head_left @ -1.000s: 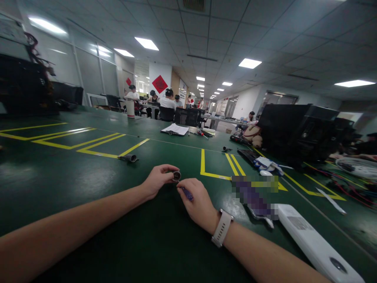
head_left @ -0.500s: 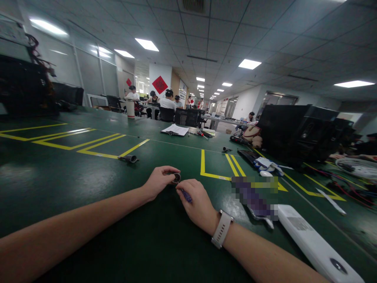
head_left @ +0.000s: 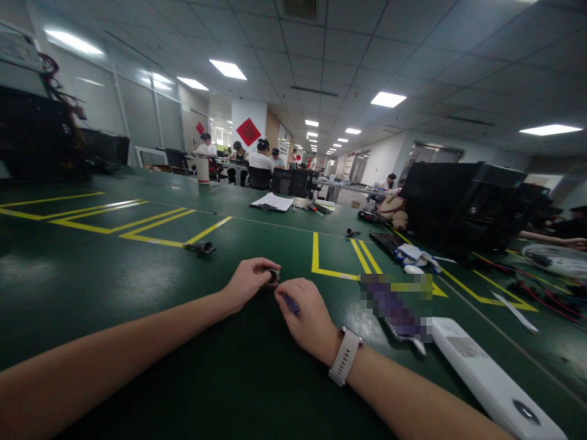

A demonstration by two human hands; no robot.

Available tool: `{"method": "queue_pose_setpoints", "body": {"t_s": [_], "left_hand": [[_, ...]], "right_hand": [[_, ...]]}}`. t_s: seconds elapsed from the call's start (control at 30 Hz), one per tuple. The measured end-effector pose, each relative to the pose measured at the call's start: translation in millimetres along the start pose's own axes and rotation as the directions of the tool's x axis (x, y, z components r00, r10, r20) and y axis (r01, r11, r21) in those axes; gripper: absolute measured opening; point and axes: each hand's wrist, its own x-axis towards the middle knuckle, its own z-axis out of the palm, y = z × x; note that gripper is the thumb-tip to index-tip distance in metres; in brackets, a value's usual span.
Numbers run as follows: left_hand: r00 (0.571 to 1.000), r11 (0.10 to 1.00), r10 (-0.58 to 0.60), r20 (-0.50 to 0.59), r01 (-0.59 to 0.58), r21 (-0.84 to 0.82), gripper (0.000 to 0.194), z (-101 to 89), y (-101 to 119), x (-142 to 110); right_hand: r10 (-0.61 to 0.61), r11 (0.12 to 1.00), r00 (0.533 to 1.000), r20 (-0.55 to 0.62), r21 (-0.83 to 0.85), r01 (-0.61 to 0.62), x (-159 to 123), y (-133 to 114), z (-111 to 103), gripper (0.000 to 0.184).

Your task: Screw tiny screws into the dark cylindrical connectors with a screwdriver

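Note:
Near the middle of the green table, my left hand (head_left: 248,284) has thumb and fingers closed round a small dark hollow round part (head_left: 272,278). Its open end faces me. My right hand (head_left: 303,308), with a pale watch (head_left: 346,356) at the wrist, grips a screwdriver (head_left: 291,304) by its blue-purple handle. The thin shaft points at the round part's rim; whether the tip touches it I cannot tell. Fingers hide much of both things. A similar dark cup-shaped part (head_left: 202,247) lies beyond my left hand, and a smaller one (head_left: 352,233) lies farther off.
Right of my hands lie a blurred-out purple packet (head_left: 397,308) and a long white device (head_left: 495,379). Gloves (head_left: 419,256), cables (head_left: 527,287) and black computer cases (head_left: 458,201) stand farther right. A clipboard (head_left: 273,202) and a cup (head_left: 202,170) are at the back.
Both my hands stay nearly in place with the same grips; the round part has shifted very slightly. At the far right, another person's arm has changed position.

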Motion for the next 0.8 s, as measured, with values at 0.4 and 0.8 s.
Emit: {"method": "queue_pose_setpoints", "body": {"t_s": [0.4,0.8], "left_hand": [[1.0,0.999,-0.021,0.009,0.021,-0.03,0.02,-0.2,-1.4,0.2],[0.998,0.997,-0.055,-0.018,0.054,-0.057,0.026,-0.3,0.9,-0.3]], "right_hand": [[0.061,0.998,0.996,-0.062,0.039,-0.058,-0.3,-1.0,-1.4,0.01],[0.092,0.995,0.992,-0.083,0.035,-0.09,-0.8,-0.3,0.2,0.01]]}}
